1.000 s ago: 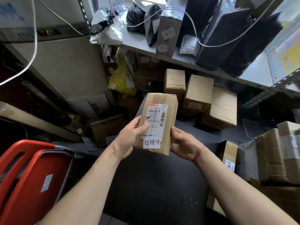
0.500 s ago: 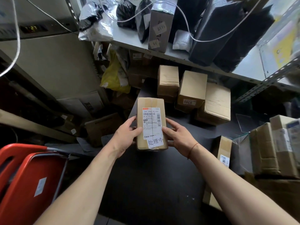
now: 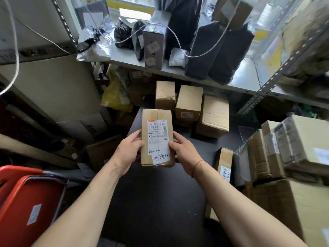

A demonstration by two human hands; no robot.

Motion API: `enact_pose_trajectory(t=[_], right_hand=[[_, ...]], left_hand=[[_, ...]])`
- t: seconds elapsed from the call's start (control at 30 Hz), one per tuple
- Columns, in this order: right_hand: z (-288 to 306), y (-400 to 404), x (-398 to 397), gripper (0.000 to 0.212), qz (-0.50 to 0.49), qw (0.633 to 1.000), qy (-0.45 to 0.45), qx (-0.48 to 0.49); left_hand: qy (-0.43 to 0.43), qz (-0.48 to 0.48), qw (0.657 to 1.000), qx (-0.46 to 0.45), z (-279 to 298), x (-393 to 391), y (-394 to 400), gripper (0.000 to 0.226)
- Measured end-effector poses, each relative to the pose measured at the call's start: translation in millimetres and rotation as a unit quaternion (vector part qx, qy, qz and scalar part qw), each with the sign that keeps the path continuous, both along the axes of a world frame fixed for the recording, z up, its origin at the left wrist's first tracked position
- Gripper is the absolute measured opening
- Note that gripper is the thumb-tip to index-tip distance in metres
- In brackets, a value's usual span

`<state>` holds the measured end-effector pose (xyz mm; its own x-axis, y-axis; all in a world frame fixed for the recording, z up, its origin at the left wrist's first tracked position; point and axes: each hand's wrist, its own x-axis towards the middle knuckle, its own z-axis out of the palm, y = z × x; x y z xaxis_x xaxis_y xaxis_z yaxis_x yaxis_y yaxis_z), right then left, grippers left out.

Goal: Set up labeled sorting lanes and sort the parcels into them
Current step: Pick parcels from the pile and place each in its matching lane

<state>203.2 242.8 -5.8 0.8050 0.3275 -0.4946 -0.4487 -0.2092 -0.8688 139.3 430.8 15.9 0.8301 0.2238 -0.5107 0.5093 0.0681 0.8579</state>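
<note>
Since a second ago the parcel (image 3: pixel 157 137) has swung from a tilt to square with the view, long axis pointing away from the person, and sits lower and nearer the dark tabletop (image 3: pixel 156 202). Both hands have shifted from its lower corners to its long sides.

Left hand (image 3: pixel 128 152): grip clamped on the parcel's left side, thumb over the front edge. Right hand (image 3: pixel 183 152): grip clamped on the right side, thumb tip on the shipping label (image 3: pixel 157 135). Parcel is held just above or resting on the tabletop; cannot tell which.

Handling, judged: a taped cardboard carton, stiff walls, matte and not slippery. Held without visible strain, so probably light to moderate. Contents unknown; treat as possibly fragile. Best hold is on the two long sides as now, fingers under the base, thumbs kept off the barcode so the label stays readable. The white handwritten sticker (image 3: pixel 161 156) at the near end looks partly lifted; avoid rubbing it.

Containers: no bins or marked lanes visible. Three cartons (image 3: pixel 188 102) stand in a row at the far end of the tabletop, sealed, contents hidden. Metal shelf (image 3: pixel 249 77) above carries black bagged parcels and one grey box. More cartons (image 3: pixel 284 148) are stacked at right. Red chair (image 3: pixel 23 202) at lower left.
</note>
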Motion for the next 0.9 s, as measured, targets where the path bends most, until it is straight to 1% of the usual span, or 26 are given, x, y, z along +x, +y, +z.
enact_pose_trajectory(t=[0.17, 0.33, 0.4, 0.47, 0.53, 0.7, 0.73, 0.83, 0.9], right_hand=[[30.5, -20.9, -28.9, 0.046, 0.011, 1.000, -0.009, 0.023], [62.0, -52.4, -63.6, 0.040, 0.003, 1.000, -0.029, 0.012], [70.4, -65.5, -81.0, 0.041, -0.013, 0.999, -0.029, 0.009], [79.1, -80.3, -100.7, 0.042, -0.016, 0.999, -0.030, 0.004], [90.2, -96.7, -119.5, 0.039, -0.016, 0.999, -0.032, -0.003], [129.6, -133.2, -153.1, 0.028, -0.011, 0.998, -0.057, -0.010], [138.7, -141.6, -160.0, 0.027, -0.008, 0.998, -0.065, -0.015], [165.3, -173.3, -174.0, 0.029, -0.001, 0.995, -0.090, -0.032], [182.4, -203.4, -181.3, 0.029, 0.001, 0.994, -0.102, -0.028]], left_hand=[[-0.022, -0.010, 1.000, 0.011, 28.1, -26.6, -14.2, 0.044], [-0.043, -0.040, 0.998, 0.025, 48.9, -49.6, -29.2, 0.042], [-0.052, -0.059, 0.997, 0.029, 52.5, -57.6, -37.1, 0.050], [-0.058, -0.078, 0.995, 0.015, 60.5, -71.7, -50.0, 0.053], [-0.066, -0.097, 0.993, 0.006, 72.4, -89.5, -63.9, 0.054], [-0.092, -0.129, 0.987, 0.020, 111.7, -121.7, -94.1, 0.053], [-0.097, -0.137, 0.986, 0.021, 120.8, -127.6, -102.5, 0.050], [-0.105, -0.158, 0.982, 0.012, 145.6, -141.2, -128.9, 0.031], [-0.111, -0.169, 0.979, 0.009, 159.1, -147.3, -152.9, 0.025]])
